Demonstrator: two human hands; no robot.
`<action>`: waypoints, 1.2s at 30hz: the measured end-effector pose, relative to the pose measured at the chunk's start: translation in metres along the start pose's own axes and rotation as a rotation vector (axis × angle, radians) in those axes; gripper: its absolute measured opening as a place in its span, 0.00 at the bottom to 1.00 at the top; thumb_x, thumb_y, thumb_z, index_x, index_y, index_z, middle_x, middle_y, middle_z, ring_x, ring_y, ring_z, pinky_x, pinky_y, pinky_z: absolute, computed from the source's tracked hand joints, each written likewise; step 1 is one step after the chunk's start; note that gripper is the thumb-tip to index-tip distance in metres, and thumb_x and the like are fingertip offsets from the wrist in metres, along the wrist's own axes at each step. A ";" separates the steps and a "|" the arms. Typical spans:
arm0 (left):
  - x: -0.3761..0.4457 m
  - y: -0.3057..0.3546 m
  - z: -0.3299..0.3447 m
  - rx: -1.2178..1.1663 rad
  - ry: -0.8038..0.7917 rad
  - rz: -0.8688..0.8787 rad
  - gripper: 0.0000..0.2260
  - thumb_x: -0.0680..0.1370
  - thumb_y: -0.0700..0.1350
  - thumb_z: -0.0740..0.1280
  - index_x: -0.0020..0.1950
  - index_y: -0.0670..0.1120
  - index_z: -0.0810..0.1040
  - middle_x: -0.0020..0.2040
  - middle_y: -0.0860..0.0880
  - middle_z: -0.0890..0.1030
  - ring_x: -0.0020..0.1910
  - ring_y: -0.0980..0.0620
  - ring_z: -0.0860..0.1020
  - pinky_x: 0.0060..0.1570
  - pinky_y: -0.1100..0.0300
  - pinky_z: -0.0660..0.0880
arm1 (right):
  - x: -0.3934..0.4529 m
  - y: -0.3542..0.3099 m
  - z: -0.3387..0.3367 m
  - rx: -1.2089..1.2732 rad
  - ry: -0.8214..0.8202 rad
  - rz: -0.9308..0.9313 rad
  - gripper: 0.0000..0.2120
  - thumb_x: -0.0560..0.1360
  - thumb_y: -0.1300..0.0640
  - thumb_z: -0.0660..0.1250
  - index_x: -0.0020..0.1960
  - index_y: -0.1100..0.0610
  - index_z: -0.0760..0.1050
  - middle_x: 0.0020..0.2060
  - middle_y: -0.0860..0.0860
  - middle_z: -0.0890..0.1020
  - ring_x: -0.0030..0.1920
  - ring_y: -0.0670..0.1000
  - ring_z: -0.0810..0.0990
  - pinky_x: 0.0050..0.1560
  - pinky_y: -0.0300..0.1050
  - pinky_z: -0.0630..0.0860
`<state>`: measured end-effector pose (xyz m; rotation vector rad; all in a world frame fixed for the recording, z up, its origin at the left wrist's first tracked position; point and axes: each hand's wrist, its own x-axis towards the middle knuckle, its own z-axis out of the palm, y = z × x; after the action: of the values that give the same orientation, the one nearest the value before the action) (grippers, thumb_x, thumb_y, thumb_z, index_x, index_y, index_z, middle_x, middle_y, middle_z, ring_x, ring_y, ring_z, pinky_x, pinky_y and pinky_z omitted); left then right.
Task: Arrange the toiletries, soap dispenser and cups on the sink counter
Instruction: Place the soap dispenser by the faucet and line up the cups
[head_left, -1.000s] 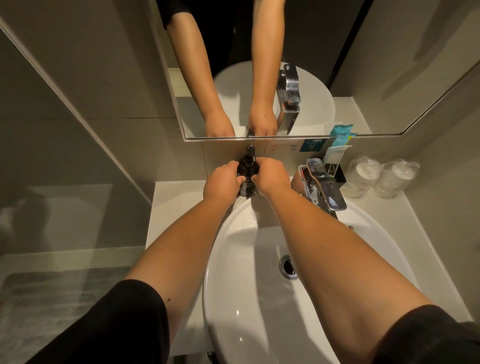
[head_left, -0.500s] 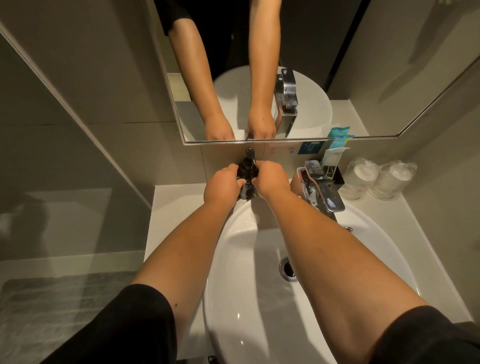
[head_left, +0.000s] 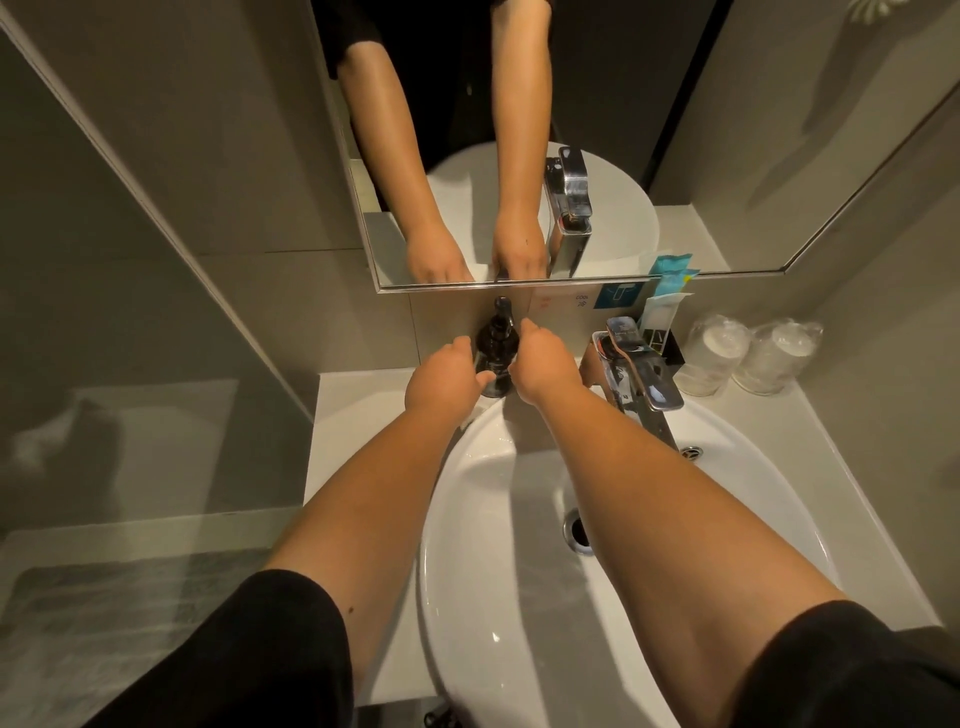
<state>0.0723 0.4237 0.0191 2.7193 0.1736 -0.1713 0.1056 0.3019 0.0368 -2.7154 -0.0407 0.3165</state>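
A dark soap dispenser (head_left: 497, 344) stands upright on the white counter (head_left: 358, 415) behind the basin, against the wall under the mirror. My left hand (head_left: 445, 378) presses its left side, with the thumb across the lower front. My right hand (head_left: 546, 368) holds its right side, index finger stretched up along the bottle. Two plastic-wrapped cups (head_left: 719, 354) (head_left: 779, 356) stand at the back right corner. White and teal toiletry packets (head_left: 661, 317) stick up from a black holder beside the faucet.
A chrome faucet (head_left: 641, 382) rises just right of my right forearm. The white basin (head_left: 467, 519) fills the counter's middle. The mirror (head_left: 727, 156) hangs above. A glass partition (head_left: 130, 312) closes the left side, with a grey mat (head_left: 104, 613) on the floor.
Both hands have eased apart on the dispenser, so more of the bottle shows between them. My right index finger now points up. The bottle stays in place.
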 end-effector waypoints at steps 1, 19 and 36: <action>-0.004 -0.001 -0.003 0.042 -0.020 0.014 0.22 0.79 0.54 0.64 0.67 0.43 0.67 0.61 0.42 0.76 0.57 0.42 0.76 0.48 0.50 0.73 | -0.005 0.000 0.000 -0.013 -0.010 0.002 0.20 0.73 0.67 0.67 0.63 0.61 0.68 0.58 0.60 0.76 0.57 0.61 0.77 0.55 0.52 0.75; -0.149 -0.005 -0.016 0.326 0.084 0.210 0.19 0.77 0.58 0.60 0.61 0.46 0.71 0.57 0.47 0.77 0.56 0.46 0.73 0.58 0.53 0.69 | -0.157 0.049 0.001 -0.378 0.038 -0.452 0.31 0.77 0.38 0.60 0.73 0.56 0.63 0.72 0.55 0.68 0.74 0.57 0.60 0.74 0.53 0.58; -0.233 0.141 0.060 0.310 0.165 0.344 0.19 0.76 0.56 0.63 0.61 0.45 0.73 0.57 0.47 0.77 0.56 0.46 0.74 0.60 0.55 0.69 | -0.235 0.194 -0.061 -0.354 0.151 -0.503 0.29 0.74 0.36 0.62 0.63 0.58 0.73 0.59 0.54 0.77 0.62 0.56 0.72 0.65 0.50 0.67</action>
<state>-0.1420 0.2486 0.0536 3.0164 -0.2987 0.1371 -0.1127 0.0829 0.0649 -2.9331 -0.7881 -0.0513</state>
